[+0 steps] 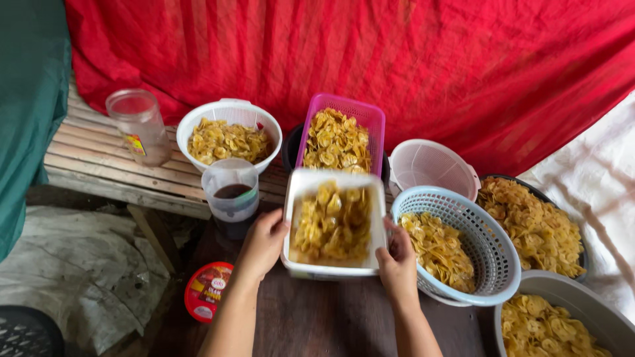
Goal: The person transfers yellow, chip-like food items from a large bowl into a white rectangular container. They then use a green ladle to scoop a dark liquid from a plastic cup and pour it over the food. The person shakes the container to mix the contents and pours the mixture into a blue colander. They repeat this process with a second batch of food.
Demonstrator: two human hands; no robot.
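At the centre of the frame, low down, both hands grip a white rectangular tub (334,225) heaped with yellow banana chips — the left hand (263,242) closed on its left wall, the right hand (397,255) clasped round the lower right corner. The tub sits on or just above the dark wooden surface (317,317); which, I cannot tell. The step in hand looks like shifting or settling this filled tub among the others. Just above it stands a pink rectangular basket (365,114) of chips, and touching its right side is a blue round basket (493,251), also holding chips. At upper left of the tub a clear plastic cup (231,188) holds dark liquid, close to the left hand. Any next move would call for a level, two-handed carry — the chips are piled loose, the cup is close enough to knock, and little free room remains between the baskets.
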